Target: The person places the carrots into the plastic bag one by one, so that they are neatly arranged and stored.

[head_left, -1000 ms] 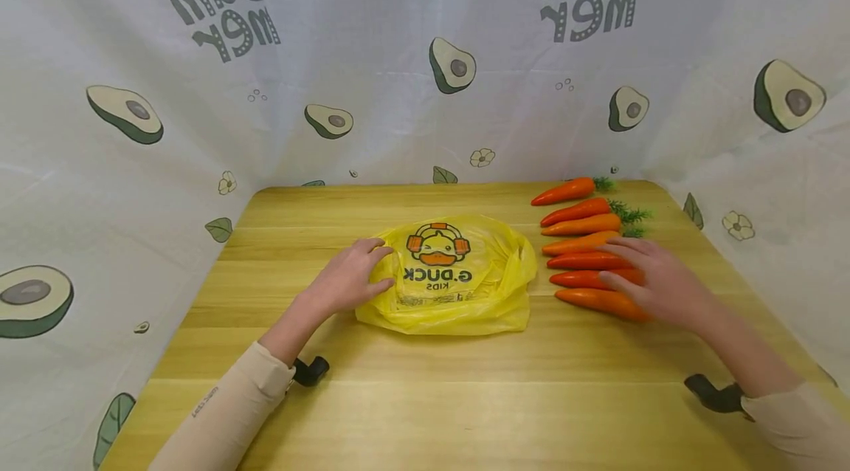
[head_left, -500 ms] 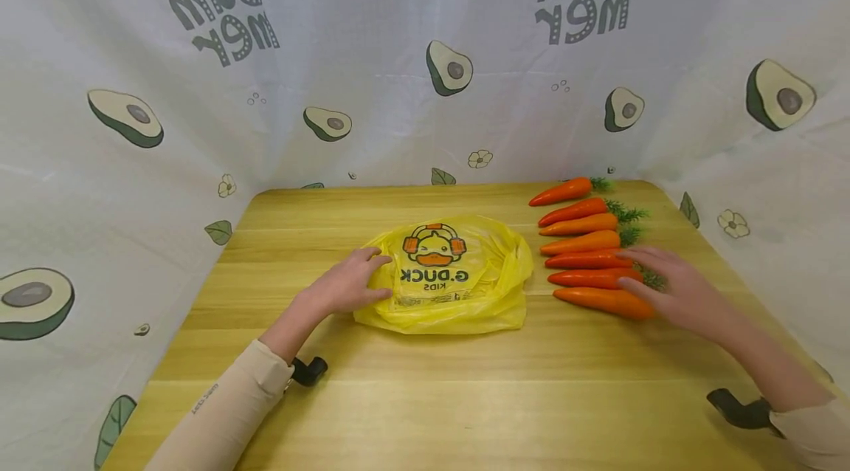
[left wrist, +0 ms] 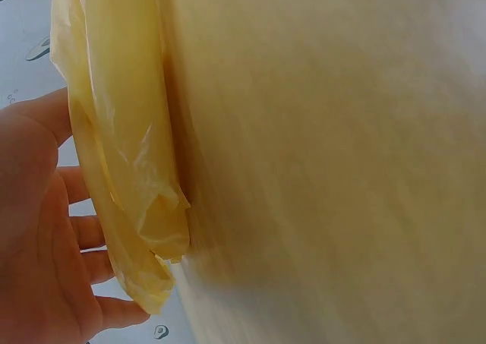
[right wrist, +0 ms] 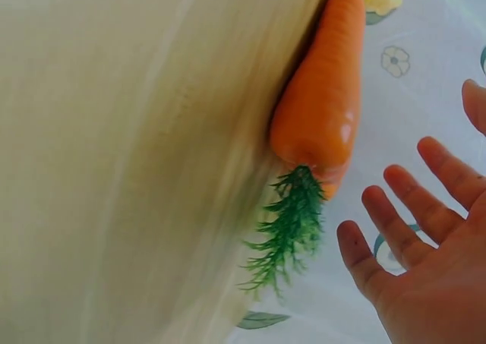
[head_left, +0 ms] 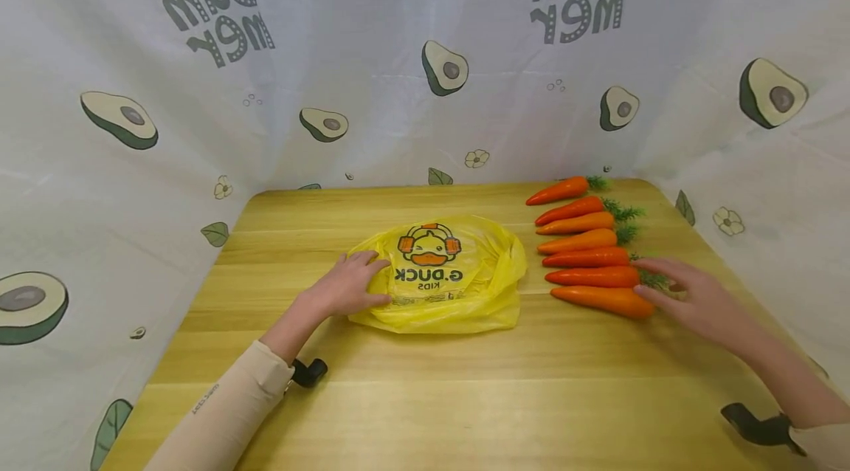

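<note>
Gently, let your left hand (head_left: 348,285) rest at the left edge of the yellow bag (head_left: 438,283), since thin plastic like that could slip about on the desk (head_left: 425,412). Its fingers are spread and nearly straight against the edge, and I cannot see it squeeze anything. Your right hand (head_left: 697,301) is spread wide too, with nothing in it, just beside the fat ends of the carrots (head_left: 587,258). Touch them softly there, one at a time, because they look smooth and a bump might roll one into the next. Mind the green leaves (right wrist: 292,222), which look like they could catch on your fingers. There are seven carrots in a row on the right of the desk, some red and some orange, shiny, with thin tips pointing at the bag. The bag lies flat and crinkly in the middle, a bit bunched up on its right, with a winking duck and back-to-front letters on top.
</note>
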Motion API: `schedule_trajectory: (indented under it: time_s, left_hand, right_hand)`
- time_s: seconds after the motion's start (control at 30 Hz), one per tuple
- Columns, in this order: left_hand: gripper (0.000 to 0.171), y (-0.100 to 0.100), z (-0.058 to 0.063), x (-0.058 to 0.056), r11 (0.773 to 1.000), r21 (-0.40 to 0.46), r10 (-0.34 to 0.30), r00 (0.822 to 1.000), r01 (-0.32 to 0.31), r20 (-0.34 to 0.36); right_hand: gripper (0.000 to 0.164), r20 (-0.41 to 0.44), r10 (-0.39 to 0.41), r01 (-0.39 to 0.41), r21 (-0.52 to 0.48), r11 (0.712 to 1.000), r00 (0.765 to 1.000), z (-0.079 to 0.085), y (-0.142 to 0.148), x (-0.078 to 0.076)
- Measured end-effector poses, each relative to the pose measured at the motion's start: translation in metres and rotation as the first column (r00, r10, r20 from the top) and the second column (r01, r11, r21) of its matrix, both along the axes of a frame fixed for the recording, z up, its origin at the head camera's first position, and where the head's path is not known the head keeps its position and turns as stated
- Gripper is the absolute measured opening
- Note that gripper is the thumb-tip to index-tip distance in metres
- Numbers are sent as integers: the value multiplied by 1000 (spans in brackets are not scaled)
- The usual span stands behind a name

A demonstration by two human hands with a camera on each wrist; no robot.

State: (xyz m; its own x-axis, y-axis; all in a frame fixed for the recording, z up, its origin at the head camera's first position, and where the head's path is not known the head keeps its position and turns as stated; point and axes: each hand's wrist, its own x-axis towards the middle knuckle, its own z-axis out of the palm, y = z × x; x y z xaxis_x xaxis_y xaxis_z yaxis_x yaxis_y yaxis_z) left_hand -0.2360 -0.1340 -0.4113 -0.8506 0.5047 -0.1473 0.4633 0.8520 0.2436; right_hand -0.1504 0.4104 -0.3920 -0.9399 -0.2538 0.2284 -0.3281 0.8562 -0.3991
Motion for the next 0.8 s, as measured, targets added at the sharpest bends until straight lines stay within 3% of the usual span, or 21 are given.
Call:
schedule_trajectory:
  time_s: [0.3, 0.8]
  left_hand:
    - [78, -1, -2, 0, 1000, 8, 3, 1000, -3, 27]
    - [80, 0, -3, 1, 1000, 5, 1, 997, -2, 80]
  right_hand:
    - [52, 84, -30, 29, 7, 1000, 996, -2, 2, 7]
    - [56, 63, -35, 34, 15, 999, 997, -17, 0, 10]
